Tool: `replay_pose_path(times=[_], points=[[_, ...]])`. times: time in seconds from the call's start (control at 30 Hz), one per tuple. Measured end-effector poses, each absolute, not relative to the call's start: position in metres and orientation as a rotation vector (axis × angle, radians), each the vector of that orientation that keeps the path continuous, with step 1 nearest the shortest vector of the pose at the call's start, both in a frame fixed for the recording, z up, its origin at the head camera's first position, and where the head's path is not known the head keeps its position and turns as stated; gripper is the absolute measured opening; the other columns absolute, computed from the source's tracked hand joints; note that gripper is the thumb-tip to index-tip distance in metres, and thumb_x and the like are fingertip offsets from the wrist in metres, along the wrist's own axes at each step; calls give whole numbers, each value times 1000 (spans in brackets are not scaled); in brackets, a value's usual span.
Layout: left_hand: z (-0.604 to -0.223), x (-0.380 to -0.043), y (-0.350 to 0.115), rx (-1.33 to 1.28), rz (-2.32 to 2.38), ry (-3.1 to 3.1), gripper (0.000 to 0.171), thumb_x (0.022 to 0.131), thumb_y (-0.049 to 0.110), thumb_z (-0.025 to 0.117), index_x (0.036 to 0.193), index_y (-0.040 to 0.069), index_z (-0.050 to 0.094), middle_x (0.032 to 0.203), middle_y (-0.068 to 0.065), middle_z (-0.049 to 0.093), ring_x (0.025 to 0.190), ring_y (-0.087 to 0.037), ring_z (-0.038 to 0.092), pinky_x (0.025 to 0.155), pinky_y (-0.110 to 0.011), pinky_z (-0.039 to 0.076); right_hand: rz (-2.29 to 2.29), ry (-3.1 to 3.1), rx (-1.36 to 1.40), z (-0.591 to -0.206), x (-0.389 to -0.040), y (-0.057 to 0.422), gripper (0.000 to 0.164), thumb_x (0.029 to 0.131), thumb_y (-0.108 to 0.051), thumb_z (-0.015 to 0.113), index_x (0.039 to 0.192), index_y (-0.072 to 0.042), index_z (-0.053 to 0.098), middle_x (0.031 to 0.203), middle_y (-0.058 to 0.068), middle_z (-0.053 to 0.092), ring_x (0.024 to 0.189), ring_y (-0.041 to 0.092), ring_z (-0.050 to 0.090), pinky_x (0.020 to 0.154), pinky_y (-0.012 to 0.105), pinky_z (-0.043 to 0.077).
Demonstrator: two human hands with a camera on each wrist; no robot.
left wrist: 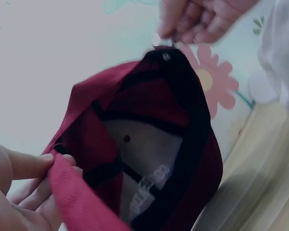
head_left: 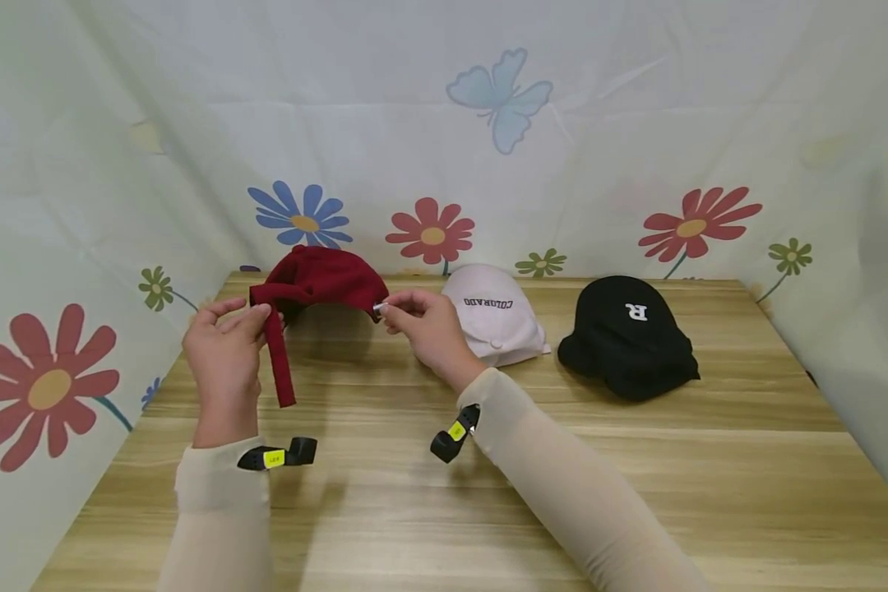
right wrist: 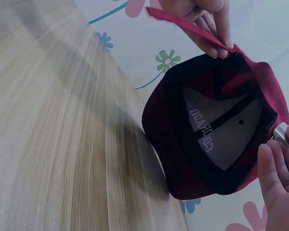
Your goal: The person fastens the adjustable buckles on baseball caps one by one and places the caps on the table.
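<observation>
A dark red baseball cap (head_left: 329, 275) is held up over the back left of the table, its inside facing the wrist cameras. My left hand (head_left: 229, 341) pinches the cap's red fabric strap (head_left: 281, 370) between thumb and fingers where it joins the cap, and the loose end hangs down. At the other side of the back opening, my right hand (head_left: 429, 329) pinches a small silver metal buckle (right wrist: 281, 133). The strap's free end is apart from the buckle. Black sweatband (left wrist: 188, 91) and pale lining show inside the cap.
A white cap (head_left: 488, 312) lettered COLORADO lies right of the red one, partly behind my right hand. Farther right sits a black cap (head_left: 625, 337) with a white R. A flower-printed curtain (head_left: 599, 164) borders the wooden table (head_left: 385, 510) at the back and sides.
</observation>
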State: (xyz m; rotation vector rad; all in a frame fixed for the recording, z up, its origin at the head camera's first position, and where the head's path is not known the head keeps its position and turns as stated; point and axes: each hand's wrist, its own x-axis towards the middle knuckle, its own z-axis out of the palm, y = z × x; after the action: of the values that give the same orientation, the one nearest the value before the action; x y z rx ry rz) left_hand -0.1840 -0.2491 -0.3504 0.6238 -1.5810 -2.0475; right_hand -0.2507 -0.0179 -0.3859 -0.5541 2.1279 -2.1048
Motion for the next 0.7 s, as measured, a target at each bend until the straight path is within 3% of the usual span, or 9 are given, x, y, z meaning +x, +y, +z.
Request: replay_pose_path(times=[0.2,0.43,0.57,0.7], points=[[-356,-181,-252,521,-2248,-1636,18,82,15,75,97,5,71,88,-4,71,73,-16,73,69,-26,59,-2073,2151,-529,-385,-250,-15,15,91,-25,69,99,-13,71,93,5,69,83,23,68,78,32,58],[-359,-173,-253,225,-2597,-1535,18,89,4,66,107,9,70,94,-3,73,84,-17,72,77,-27,59,-2069,2145,-513,-384,-249,-14,17,91,-26,69,100,-12,70,91,6,69,82,24,70,60,22,50],[-357,-171,-251,47,-2582,-1600,28,90,-7,60,111,11,67,96,-2,72,87,-14,70,77,-24,58,-2113,2126,-518,-384,-249,-14,16,90,-24,69,100,-10,70,91,8,69,81,25,69,70,24,57],[-354,-170,-250,13,-2510,-1704,20,90,-4,61,101,10,71,91,-2,72,79,-15,72,74,-25,58,-2143,2104,-519,-385,-250,-15,16,90,-22,69,98,-9,70,90,9,69,77,22,69,75,27,57]])
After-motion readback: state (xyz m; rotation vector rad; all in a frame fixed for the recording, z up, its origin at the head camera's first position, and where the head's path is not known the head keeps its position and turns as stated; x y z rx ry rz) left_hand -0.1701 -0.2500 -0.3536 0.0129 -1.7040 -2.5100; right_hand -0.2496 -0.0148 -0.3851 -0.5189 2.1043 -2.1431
